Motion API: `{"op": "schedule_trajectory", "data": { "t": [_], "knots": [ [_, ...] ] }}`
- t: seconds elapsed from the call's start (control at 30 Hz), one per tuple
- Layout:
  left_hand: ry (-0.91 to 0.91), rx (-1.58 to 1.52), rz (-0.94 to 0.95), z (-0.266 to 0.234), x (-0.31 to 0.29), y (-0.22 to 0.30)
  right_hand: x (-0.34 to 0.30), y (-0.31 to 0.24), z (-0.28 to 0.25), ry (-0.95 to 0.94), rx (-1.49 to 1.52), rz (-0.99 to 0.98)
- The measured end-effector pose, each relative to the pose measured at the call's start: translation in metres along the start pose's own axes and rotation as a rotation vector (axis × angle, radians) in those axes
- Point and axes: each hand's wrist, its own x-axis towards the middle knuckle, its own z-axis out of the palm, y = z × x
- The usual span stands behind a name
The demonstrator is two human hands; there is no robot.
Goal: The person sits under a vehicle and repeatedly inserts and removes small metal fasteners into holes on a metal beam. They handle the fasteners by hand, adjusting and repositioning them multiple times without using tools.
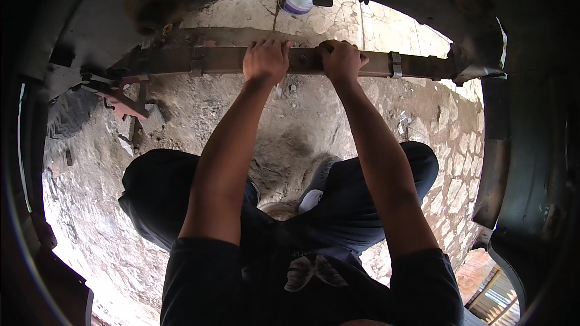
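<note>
A long brown metal crossbar (380, 64) runs left to right in front of me. My left hand (266, 60) lies over it just left of its middle, fingers bent across the far edge. A short way to the right, my right hand (342, 63) is closed around the same bar. The undersides of both hands are hidden. Between them a stretch of bare bar with a small round hole shows. Metal clamp bands (396, 65) wrap the bar to either side of my hands.
Dark vehicle body panels (531, 163) surround me. A reddish metal stand (130, 101) and a tyre (71, 111) are at the left. Beyond the bar sits a white and blue bucket (297, 3). My bent legs (160, 190) rest on rough, stony ground (205, 111). Corrugated sheets (498, 296) show at lower right.
</note>
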Motion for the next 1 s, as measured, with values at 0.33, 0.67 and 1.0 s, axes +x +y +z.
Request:
{"op": "schedule_trajectory", "data": {
  "t": [0.33, 0.67, 1.0],
  "knots": [
    [0.049, -0.03, 0.005, -0.004, -0.004, 0.001, -0.044, 0.009, -0.002, 0.021, -0.045, 0.006],
    [0.071, -0.044, 0.015, -0.005, -0.001, -0.001, -0.03, -0.006, -0.009, -0.029, -0.113, 0.096],
    [0.111, -0.097, 0.016, -0.003, -0.002, 0.0, 0.005, -0.018, -0.015, -0.092, -0.102, 0.077]
  ]
}}
